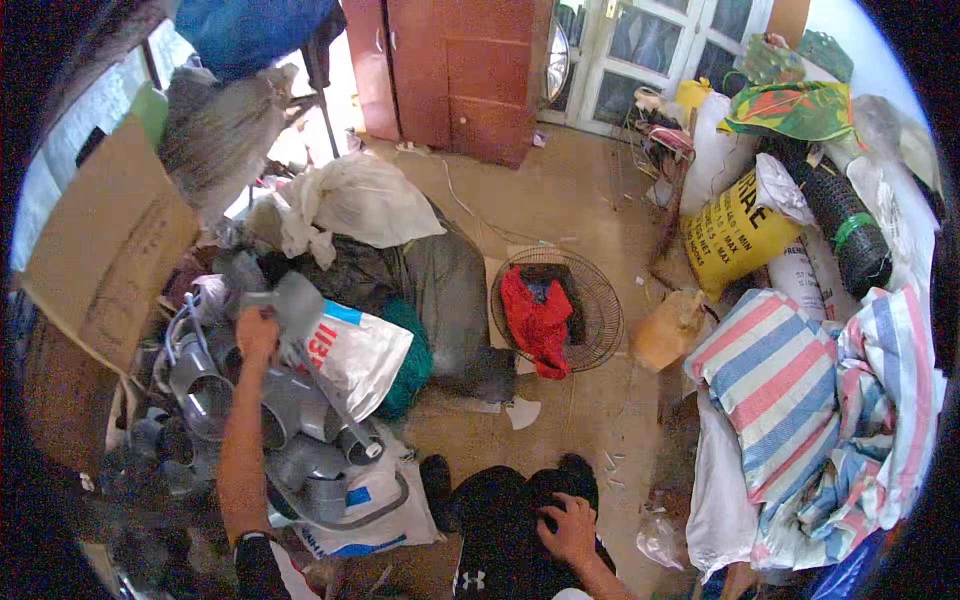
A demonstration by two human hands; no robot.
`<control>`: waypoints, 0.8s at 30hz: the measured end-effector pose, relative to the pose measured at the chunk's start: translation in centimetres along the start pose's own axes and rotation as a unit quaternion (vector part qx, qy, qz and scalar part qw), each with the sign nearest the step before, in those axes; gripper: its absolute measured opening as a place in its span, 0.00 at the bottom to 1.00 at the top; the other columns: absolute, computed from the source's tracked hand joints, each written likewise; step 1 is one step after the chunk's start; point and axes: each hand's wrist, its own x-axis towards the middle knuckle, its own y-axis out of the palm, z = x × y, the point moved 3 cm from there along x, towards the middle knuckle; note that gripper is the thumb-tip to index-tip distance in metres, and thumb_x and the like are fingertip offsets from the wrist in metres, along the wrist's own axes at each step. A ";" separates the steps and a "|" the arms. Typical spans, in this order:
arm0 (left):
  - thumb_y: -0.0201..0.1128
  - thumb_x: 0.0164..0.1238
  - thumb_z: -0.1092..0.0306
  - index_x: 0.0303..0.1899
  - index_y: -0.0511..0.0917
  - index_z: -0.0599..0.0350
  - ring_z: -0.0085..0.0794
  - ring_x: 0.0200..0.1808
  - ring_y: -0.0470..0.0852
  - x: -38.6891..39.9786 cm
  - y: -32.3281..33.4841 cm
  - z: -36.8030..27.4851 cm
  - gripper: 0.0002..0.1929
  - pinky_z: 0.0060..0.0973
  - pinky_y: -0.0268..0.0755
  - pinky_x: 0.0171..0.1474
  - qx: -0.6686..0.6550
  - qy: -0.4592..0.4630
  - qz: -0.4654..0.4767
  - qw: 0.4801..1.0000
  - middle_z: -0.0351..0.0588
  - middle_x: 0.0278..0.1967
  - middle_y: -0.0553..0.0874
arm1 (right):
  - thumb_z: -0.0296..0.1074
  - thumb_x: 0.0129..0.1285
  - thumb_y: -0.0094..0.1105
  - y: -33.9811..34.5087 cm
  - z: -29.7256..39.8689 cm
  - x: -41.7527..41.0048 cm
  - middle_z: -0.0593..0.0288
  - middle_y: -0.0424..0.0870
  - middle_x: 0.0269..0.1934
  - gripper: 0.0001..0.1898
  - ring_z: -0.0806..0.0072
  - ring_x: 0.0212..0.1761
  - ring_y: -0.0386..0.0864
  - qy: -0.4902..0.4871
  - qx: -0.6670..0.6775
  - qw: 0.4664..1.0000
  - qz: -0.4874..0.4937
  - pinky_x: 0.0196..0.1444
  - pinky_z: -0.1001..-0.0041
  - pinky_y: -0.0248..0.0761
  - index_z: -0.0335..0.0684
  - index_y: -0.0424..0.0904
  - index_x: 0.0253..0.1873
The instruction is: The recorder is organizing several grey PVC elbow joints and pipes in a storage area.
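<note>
My left hand [256,334] reaches out over a pile of grey plastic pipe fittings. It grips a grey plastic pipe fitting [296,306], blurred, whose exact shape I cannot make out. Below the wrist lie wide grey pipe elbows [201,394] and a thin grey pipe [345,416] with a pale end. A white printed sack [371,356] is just right of the held piece. My right hand [571,529] rests on my knee in black trousers [495,517], fingers bent and apart, with nothing seen in it.
On the floor ahead, a red cloth [536,319] lies in a round wire fan guard [615,330]. Striped woven sacking [780,390] and a yellow sack [739,232] crowd the right side. A cardboard sheet [105,247] leans at left. A reddish cabinet [480,75] stands at the back.
</note>
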 end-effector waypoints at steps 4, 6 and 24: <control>0.65 0.66 0.59 0.46 0.90 0.56 0.56 0.49 0.88 -8.1 -9.5 -11.2 0.15 0.45 0.79 0.53 -0.076 0.090 0.091 0.989 0.60 0.46 0.90 | 0.45 0.63 0.71 -0.7 -1.6 -2.1 0.54 0.82 0.62 0.18 0.50 0.67 0.74 0.009 0.032 0.999 -0.011 0.69 0.51 0.67 0.47 0.88 0.56; 0.67 0.63 0.66 0.44 0.90 0.56 0.54 0.48 0.88 -12.4 -13.4 -16.0 0.11 0.45 0.78 0.52 -0.111 0.167 0.127 0.971 0.58 0.44 0.90 | 0.45 0.66 0.70 -0.4 -2.7 -2.5 0.54 0.82 0.63 0.20 0.52 0.69 0.74 0.045 0.185 0.982 -0.004 0.71 0.54 0.67 0.44 0.86 0.59; 0.60 0.57 0.86 0.54 0.83 0.67 0.41 0.52 0.87 -47.2 -26.1 -32.9 0.21 0.37 0.80 0.56 -0.311 0.129 0.302 0.892 0.55 0.44 0.85 | 0.39 0.76 0.62 -4.6 -2.1 -12.5 0.40 0.84 0.44 0.14 0.42 0.45 0.83 -0.098 0.375 0.911 -0.141 0.47 0.53 0.75 0.30 0.79 0.45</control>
